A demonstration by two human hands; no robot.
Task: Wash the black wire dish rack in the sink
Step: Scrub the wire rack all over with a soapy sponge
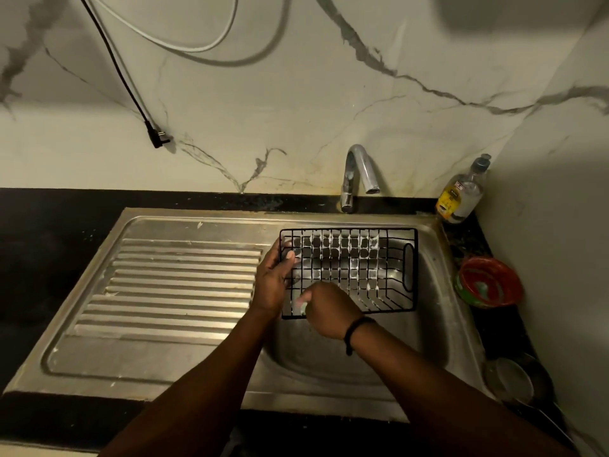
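Two bare forearms reach in from the near edge over the steel sink (441,311). The right hand (331,310), a dark band at its wrist, is curled around something pale at the near left corner of the black wire dish rack (349,270). The left hand (272,282) grips the rack's left end, fingers through the wires. The rack sits tilted in the basin, white foam on its grid, below the tap (357,174).
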